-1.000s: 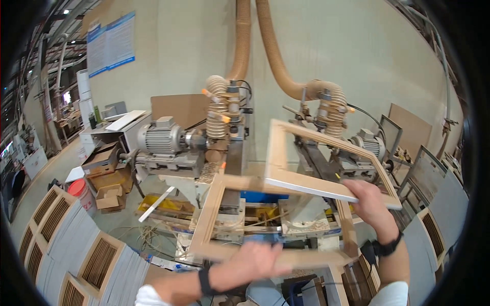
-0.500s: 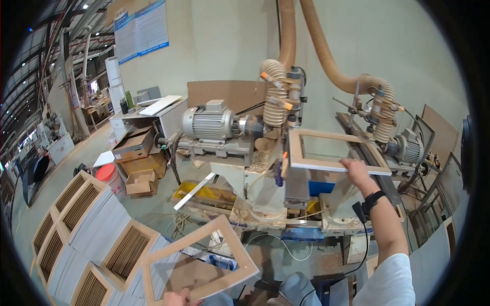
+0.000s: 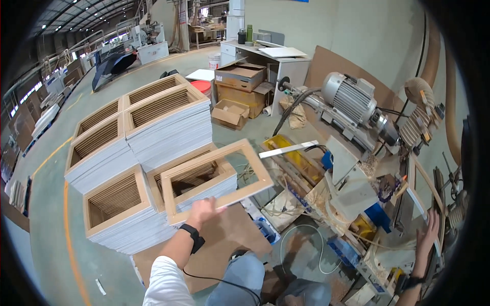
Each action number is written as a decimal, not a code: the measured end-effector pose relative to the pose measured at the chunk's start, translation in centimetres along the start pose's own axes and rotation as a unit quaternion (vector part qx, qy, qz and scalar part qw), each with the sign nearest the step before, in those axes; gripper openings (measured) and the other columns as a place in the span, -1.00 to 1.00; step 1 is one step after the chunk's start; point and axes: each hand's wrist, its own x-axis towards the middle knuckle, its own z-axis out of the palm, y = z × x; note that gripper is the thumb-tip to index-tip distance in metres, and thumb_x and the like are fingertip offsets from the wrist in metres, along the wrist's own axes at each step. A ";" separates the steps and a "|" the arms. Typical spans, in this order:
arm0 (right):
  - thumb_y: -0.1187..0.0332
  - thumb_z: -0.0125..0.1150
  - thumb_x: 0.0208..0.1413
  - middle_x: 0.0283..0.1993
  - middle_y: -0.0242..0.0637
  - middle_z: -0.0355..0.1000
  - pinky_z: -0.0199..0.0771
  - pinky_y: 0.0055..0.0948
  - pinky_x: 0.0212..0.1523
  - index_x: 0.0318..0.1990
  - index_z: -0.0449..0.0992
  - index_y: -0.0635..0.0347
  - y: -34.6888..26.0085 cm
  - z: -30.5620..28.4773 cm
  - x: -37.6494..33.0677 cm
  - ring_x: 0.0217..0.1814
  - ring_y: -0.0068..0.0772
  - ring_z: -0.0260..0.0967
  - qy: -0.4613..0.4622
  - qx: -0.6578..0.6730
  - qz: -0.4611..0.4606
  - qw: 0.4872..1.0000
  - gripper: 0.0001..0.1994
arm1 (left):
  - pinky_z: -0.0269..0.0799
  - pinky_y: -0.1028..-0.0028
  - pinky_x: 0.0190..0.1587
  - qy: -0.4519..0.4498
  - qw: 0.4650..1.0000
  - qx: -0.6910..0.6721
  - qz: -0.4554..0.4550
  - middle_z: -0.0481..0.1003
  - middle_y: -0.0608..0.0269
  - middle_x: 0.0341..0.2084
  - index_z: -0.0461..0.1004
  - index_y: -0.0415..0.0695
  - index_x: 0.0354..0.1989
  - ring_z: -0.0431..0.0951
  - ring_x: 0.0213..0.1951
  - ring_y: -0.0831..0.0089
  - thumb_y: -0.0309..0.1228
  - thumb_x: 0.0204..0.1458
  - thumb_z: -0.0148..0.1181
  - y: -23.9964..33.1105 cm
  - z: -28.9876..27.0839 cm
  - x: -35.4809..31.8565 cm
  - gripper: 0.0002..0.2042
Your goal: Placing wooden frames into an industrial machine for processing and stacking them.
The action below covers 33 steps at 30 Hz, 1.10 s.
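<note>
Holding a rectangular tan wooden frame [image 3: 250,187] over white-sided stacks of similar frames [image 3: 122,227]: left hand [image 3: 204,210], fingers clasping its near rail. Right hand [image 3: 427,237]: fingers extended beside another tan wooden frame [image 3: 430,179]; contact unclear.

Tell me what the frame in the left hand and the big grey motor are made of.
The frame looks like wood or fibreboard: tan and matte, though any grain is too fine to see. The motor seems metal, probably painted: grey, slightly shiny, with thin ridges.
</note>
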 end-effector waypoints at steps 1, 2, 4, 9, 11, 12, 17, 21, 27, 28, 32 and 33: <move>0.69 0.22 -0.24 0.33 -0.15 0.01 0.03 -0.14 0.31 0.27 0.12 0.02 -1.6 -1.3 -1.4 0.38 -0.02 -0.09 0.003 0.039 0.001 0.999 -0.19 | 0.47 0.17 -0.40 -0.003 0.999 0.022 -0.023 0.52 -0.03 -0.55 0.46 -0.18 -0.43 0.56 -0.44 0.08 0.24 -0.09 0.01 -1.5 0.8 0.9 -0.40; 0.67 0.20 -0.19 0.34 -0.16 0.00 0.02 -0.12 0.31 0.27 0.12 0.04 -1.8 -2.4 -4.0 0.39 -0.03 -0.10 -0.014 0.041 0.008 0.999 -0.23 | 0.47 0.17 -0.40 0.005 1.000 0.017 -0.020 0.52 -0.03 -0.55 0.46 -0.18 -0.43 0.56 -0.44 0.08 0.24 -0.09 0.01 -3.0 1.1 1.2 -0.40; 0.57 0.19 -0.08 0.34 -0.14 0.00 0.05 -0.09 0.29 0.26 0.13 0.06 -2.5 -4.6 -8.6 0.38 -0.03 -0.07 -0.046 -0.002 0.025 0.999 -0.32 | 0.46 0.16 -0.41 0.021 0.998 0.020 -0.062 0.52 -0.04 -0.54 0.47 -0.19 -0.41 0.56 -0.45 0.06 0.28 -0.07 -0.07 -6.2 2.3 2.2 -0.35; 0.42 0.04 0.09 -0.09 0.04 0.44 0.38 -0.23 -0.04 -0.04 0.43 0.41 -3.4 -11.8 -18.2 -0.06 -0.07 0.40 -0.018 -0.011 0.000 1.000 -0.69 | 0.34 0.22 -0.09 0.015 0.993 0.076 -0.083 0.48 0.11 -0.27 0.51 -0.15 -0.35 0.40 -0.07 0.18 0.15 -0.15 0.13 -9.8 3.8 3.3 -0.47; 0.40 0.06 0.10 -0.09 0.08 0.43 0.36 -0.23 -0.01 -0.04 0.42 0.44 -0.3 -11.9 -25.0 -0.04 -0.05 0.39 -0.039 0.061 0.136 0.988 -0.68 | 0.14 0.13 0.11 0.042 0.987 0.119 -0.094 0.46 0.17 -0.19 0.51 -0.13 -0.29 0.29 0.05 0.21 0.15 -0.20 0.17 -11.7 5.6 3.5 -0.46; 0.33 0.13 0.08 -0.11 0.10 0.43 0.36 -0.20 -0.01 -0.06 0.45 0.42 -1.4 -13.3 -26.8 -0.03 0.02 0.37 -0.134 -0.002 0.302 0.944 -0.66 | 0.02 0.07 0.18 0.083 0.980 0.151 -0.098 0.45 0.19 -0.17 0.52 -0.12 -0.26 0.26 0.08 0.20 0.16 -0.22 0.17 -13.3 6.8 3.4 -0.44; 0.23 0.29 -0.04 0.03 0.10 0.32 0.32 -0.20 0.04 0.05 0.32 0.35 4.3 -12.6 -44.8 0.07 0.02 0.28 -0.324 0.001 0.560 0.763 -0.46 | -0.09 0.03 0.25 0.029 0.960 0.191 -0.202 0.28 0.19 0.13 0.30 -0.08 0.13 0.10 0.24 0.19 0.03 -0.26 0.31 -10.1 7.3 4.4 -0.25; -0.01 0.52 -0.41 0.20 0.08 0.20 0.28 -0.25 0.17 0.15 0.19 0.32 3.5 -10.6 -50.8 0.23 -0.01 0.19 -0.503 0.114 0.673 0.531 -0.04 | 0.07 0.16 0.22 0.056 0.988 0.120 -0.082 0.30 0.05 0.10 0.31 -0.18 0.11 0.21 0.18 0.14 -0.12 -0.29 0.39 -3.2 8.7 4.3 -0.27; -0.15 0.49 -0.45 -0.15 0.03 0.43 0.42 -0.22 -0.03 -0.17 0.37 0.28 2.1 -10.0 -57.7 -0.03 0.01 0.38 -0.475 -0.019 0.592 0.651 -0.23 | 0.44 0.31 -0.12 -0.232 0.829 -0.326 0.392 0.52 0.05 -0.29 0.47 -0.22 -0.10 0.53 -0.20 0.15 -0.17 -0.13 0.32 33.6 -1.4 -2.4 -0.54; -0.17 0.47 -0.45 -0.22 0.03 0.44 0.42 -0.20 -0.06 -0.22 0.39 0.28 2.2 -10.0 -57.9 -0.07 0.02 0.40 -0.474 -0.001 0.589 0.655 -0.25 | 0.42 0.29 -0.09 -0.260 0.785 -0.271 0.492 0.48 0.01 -0.19 0.42 -0.13 -0.01 0.50 -0.15 0.11 -0.11 -0.07 0.25 39.0 -3.7 -4.0 -0.52; -0.08 0.46 -0.37 -0.21 0.04 0.47 0.42 -0.17 -0.08 -0.23 0.46 0.25 2.6 -12.3 -54.6 -0.08 0.01 0.42 -0.381 0.027 0.621 0.684 -0.37 | 0.35 0.23 -0.06 -0.019 0.652 -0.354 0.670 0.42 0.02 -0.17 0.39 -0.19 -0.07 0.41 -0.08 0.08 -0.19 -0.06 0.23 56.5 -9.8 -6.8 -0.57; 0.05 0.41 -0.28 -0.21 0.00 0.48 0.42 -0.18 -0.09 -0.21 0.49 0.18 3.1 -13.6 -53.1 -0.10 0.02 0.42 -0.346 0.026 0.642 0.683 -0.50 | 0.27 0.18 0.02 0.017 0.662 -0.355 0.660 0.39 0.01 -0.11 0.36 -0.19 -0.06 0.36 -0.02 0.07 -0.16 -0.06 0.22 60.7 -10.7 -6.2 -0.54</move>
